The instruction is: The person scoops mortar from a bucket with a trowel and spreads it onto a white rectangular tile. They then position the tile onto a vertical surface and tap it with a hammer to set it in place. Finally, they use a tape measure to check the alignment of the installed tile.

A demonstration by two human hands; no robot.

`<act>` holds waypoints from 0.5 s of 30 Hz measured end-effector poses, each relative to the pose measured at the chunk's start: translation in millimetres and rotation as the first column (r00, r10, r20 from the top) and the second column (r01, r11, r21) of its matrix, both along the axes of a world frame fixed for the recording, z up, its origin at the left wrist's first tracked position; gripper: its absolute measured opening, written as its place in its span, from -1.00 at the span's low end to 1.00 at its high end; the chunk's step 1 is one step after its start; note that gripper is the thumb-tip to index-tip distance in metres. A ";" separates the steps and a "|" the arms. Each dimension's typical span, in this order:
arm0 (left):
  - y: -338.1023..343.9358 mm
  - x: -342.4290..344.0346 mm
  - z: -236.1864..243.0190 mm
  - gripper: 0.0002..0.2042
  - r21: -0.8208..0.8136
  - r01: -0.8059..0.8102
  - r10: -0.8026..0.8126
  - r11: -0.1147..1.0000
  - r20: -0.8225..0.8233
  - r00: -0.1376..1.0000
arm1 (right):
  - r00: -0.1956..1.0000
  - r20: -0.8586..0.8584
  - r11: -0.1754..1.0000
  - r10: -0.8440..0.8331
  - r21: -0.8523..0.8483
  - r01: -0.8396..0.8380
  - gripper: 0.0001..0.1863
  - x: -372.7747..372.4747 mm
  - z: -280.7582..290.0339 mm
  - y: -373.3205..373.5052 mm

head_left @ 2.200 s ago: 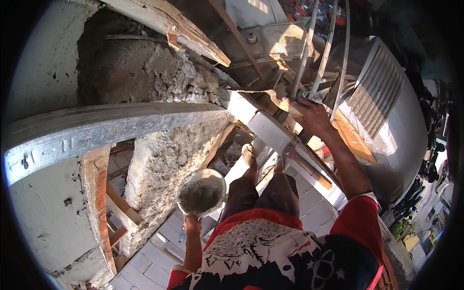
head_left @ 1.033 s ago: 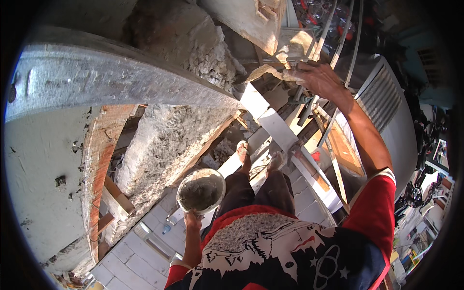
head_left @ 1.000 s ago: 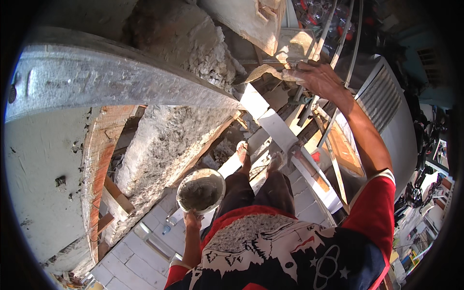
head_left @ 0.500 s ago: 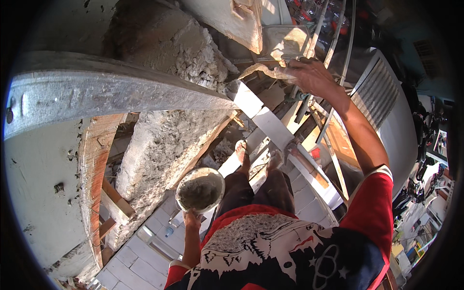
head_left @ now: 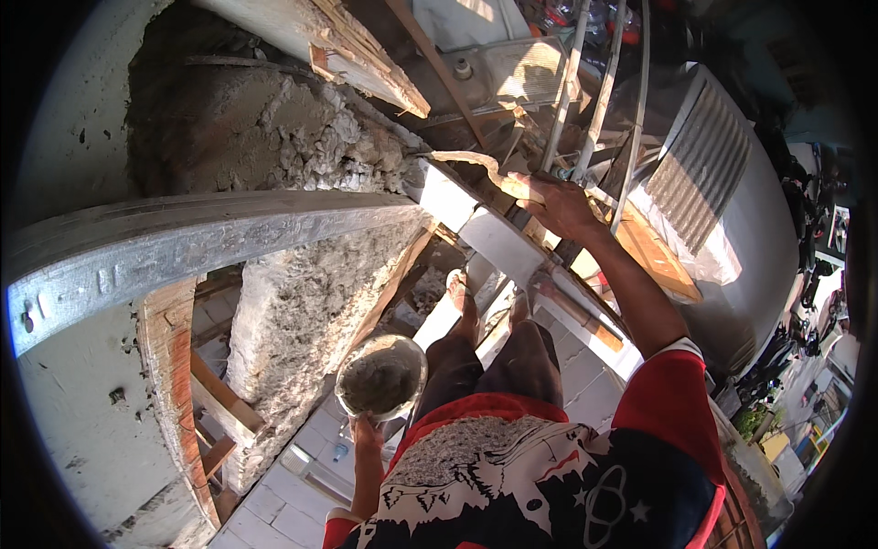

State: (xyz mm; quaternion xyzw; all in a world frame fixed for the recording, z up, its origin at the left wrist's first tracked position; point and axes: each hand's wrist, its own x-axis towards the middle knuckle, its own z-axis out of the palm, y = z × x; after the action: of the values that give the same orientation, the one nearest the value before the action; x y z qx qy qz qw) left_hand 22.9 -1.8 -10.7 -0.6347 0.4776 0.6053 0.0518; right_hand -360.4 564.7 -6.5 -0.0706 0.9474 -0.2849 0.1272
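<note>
While a round, pale bowl (head_left: 388, 345) of wet grey mortar (head_left: 377, 382) sits near the middle of the view at seven o'clock, the work looks only part-way along: a band of lumpy grey masonry (head_left: 329, 142) between ten and eleven o'clock appears fairly even toward its outer side but ragged toward the middle, so that inner stretch seems the unfinished part, though which patches are fresh cannot be told. The mortar spreads broadly across the inside of the bowl, so the supply looks far from used up. At nine o'clock a rough, whitish, pitted slab (head_left: 302, 302) shows no clear smooth coat, and above it a long, grey, flat-sided metal beam (head_left: 210, 240) runs in toward the pale, squared blocks (head_left: 498, 242) at two o'clock. The left grip (head_left: 367, 430), at seven o'clock, is closed on the near edge of the bowl, its fingers largely hidden beneath. The right grip (head_left: 560, 209), at two o'clock, curls firmly around one end of a thin, sandy-coloured, curved tool (head_left: 471, 157), probably a trowel seen nearly edge-on. The tool's far end points toward twelve o'clock, near where masonry and blocks meet; whether it touches either is unclear.
</note>
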 end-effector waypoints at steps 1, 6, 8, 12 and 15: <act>-1.3 0.8 1.1 -0.51 -0.005 0.013 -0.014 1.000 -0.015 1.000 | 1.000 -0.007 1.000 0.012 0.006 -0.012 -0.36 0.3 -1.1 -4.5; -10.1 10.0 0.0 -0.51 0.002 0.041 -0.041 0.999 -0.042 0.998 | 0.988 0.156 0.999 -0.013 0.051 0.005 -0.38 6.8 1.6 -10.9; -3.8 10.8 -3.9 -0.51 0.015 0.040 -0.039 0.999 -0.063 0.997 | 0.997 0.072 0.998 -0.041 -0.037 0.044 -0.39 7.0 0.2 -4.5; 24.2 3.1 2.6 -0.51 -0.027 -0.006 0.006 1.000 -0.022 1.000 | 1.000 0.003 1.000 0.011 -0.022 -0.011 -0.41 -1.9 0.4 0.1; 16.8 46.7 -13.4 -0.50 -0.099 0.051 -0.060 0.994 -0.091 0.994 | 0.994 -0.045 0.995 0.096 -0.036 -0.098 -0.45 -18.1 18.3 1.2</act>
State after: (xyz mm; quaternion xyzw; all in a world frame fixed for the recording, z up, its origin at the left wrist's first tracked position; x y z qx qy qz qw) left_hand 69.6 15.0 -24.1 -0.5938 0.5256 0.6090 0.0155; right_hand -378.6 565.9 11.8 -0.1250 0.9398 -0.2950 0.1190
